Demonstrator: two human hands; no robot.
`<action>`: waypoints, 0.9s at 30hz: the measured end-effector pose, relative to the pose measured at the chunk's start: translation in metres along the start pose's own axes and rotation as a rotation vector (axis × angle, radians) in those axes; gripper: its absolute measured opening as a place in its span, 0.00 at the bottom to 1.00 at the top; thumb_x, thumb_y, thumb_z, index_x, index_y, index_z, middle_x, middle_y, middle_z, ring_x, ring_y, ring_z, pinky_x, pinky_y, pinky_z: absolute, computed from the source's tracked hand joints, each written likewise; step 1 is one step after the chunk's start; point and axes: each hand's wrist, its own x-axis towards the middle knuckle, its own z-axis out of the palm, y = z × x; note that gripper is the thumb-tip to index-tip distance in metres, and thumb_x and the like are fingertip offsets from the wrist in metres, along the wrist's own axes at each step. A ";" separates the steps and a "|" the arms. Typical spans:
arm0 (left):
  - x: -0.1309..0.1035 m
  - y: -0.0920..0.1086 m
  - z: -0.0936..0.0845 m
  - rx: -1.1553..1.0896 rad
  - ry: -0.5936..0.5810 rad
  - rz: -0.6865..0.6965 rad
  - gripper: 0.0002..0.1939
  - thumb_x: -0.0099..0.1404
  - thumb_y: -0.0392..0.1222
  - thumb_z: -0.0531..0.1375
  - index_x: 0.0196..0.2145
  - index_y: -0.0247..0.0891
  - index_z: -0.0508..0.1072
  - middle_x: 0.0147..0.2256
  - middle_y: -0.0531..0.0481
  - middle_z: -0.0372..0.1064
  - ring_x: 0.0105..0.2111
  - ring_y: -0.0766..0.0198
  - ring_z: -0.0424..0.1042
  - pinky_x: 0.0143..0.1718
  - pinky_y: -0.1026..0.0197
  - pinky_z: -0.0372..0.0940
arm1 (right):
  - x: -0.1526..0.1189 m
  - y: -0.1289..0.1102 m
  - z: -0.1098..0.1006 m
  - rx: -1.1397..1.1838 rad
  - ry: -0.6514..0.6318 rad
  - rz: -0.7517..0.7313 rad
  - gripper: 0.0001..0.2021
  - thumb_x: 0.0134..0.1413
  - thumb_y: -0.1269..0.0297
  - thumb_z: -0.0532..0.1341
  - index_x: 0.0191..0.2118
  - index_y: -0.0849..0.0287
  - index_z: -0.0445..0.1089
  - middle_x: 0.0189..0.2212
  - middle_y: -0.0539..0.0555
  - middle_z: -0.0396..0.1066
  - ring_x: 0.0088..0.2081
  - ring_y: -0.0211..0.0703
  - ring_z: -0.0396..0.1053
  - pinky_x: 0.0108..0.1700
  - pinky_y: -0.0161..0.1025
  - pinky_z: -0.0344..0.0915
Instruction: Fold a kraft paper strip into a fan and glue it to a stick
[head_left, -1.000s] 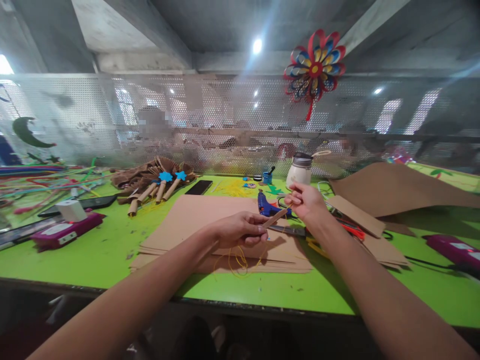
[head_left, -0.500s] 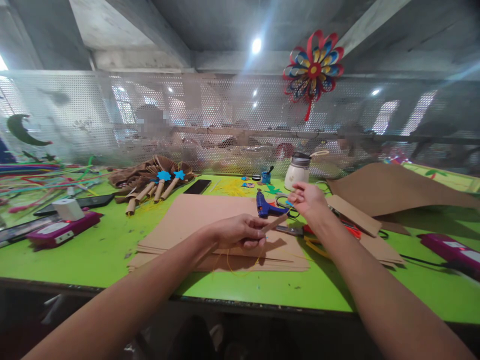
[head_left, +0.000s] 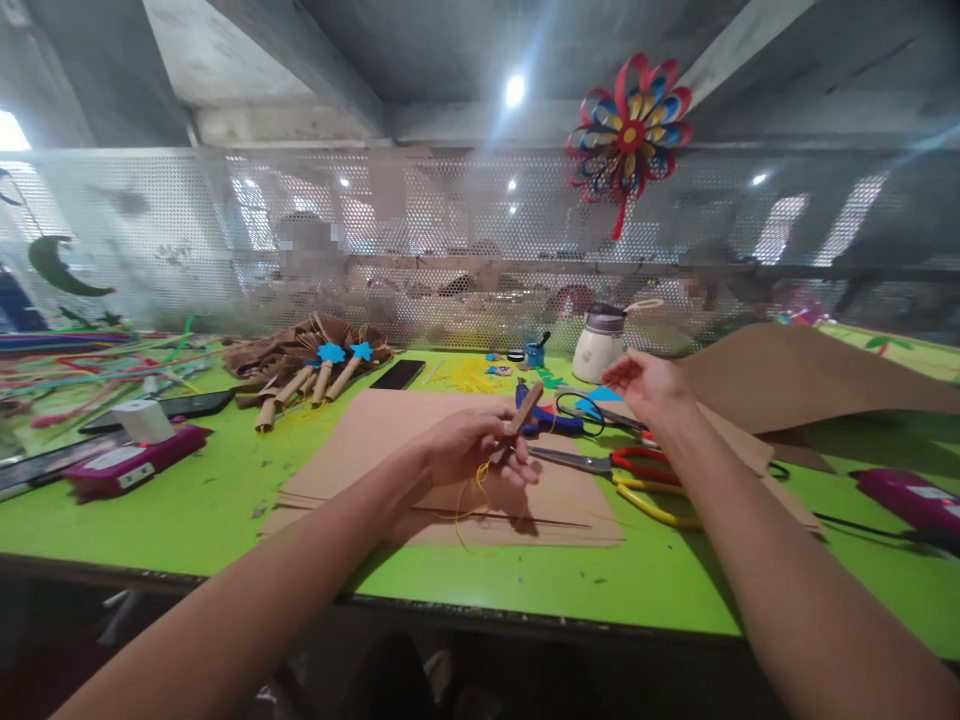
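Observation:
My left hand (head_left: 480, 440) is closed around a narrow brown paper strip (head_left: 527, 405), which points up and to the right between thumb and fingers. A loose yellow thread (head_left: 481, 485) dangles in loops under that hand, over a stack of brown paper sheets (head_left: 360, 430). Off to the right, my right hand (head_left: 646, 385) is raised in front of the jar, its fingers loosely stretched with nothing visible in them. Between the hands lie a blue glue gun (head_left: 559, 422) and, nearer to me, large scissors (head_left: 634, 462) with red and yellow handles.
Brown paper tubes with blue paper shapes (head_left: 330, 355) lie at the back left beside a black phone (head_left: 398, 375). A white jar (head_left: 596, 350) stands at the back. Purple boxes (head_left: 139, 462) sit left and right. A curved brown sheet (head_left: 802, 375) rises at right.
My right hand has moved right, away from the paper strip, and its fingers have opened. The strip in my left hand now points more upward. The thread hangs bunched below my left hand.

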 end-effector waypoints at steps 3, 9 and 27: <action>-0.003 0.006 -0.003 -0.062 0.070 0.088 0.13 0.57 0.34 0.52 0.42 0.33 0.61 0.27 0.46 0.67 0.32 0.56 0.73 0.34 0.55 0.66 | -0.008 0.003 0.007 -0.193 -0.063 0.065 0.12 0.46 0.65 0.58 0.17 0.62 0.65 0.17 0.55 0.68 0.23 0.40 0.67 0.29 0.39 0.65; -0.009 0.017 -0.010 -0.170 0.123 0.165 0.13 0.56 0.36 0.52 0.41 0.32 0.62 0.25 0.48 0.67 0.28 0.60 0.72 0.31 0.59 0.65 | -0.016 0.007 0.016 -0.590 -0.069 -0.017 0.05 0.31 0.69 0.65 0.15 0.59 0.68 0.14 0.50 0.65 0.27 0.45 0.66 0.30 0.37 0.58; -0.016 0.027 -0.008 -0.307 0.350 0.423 0.03 0.60 0.35 0.54 0.34 0.34 0.64 0.34 0.41 0.74 0.39 0.61 0.72 0.44 0.56 0.59 | -0.134 0.016 0.105 -0.583 -0.677 -0.017 0.18 0.51 0.50 0.57 0.25 0.61 0.69 0.18 0.49 0.62 0.20 0.35 0.58 0.24 0.34 0.56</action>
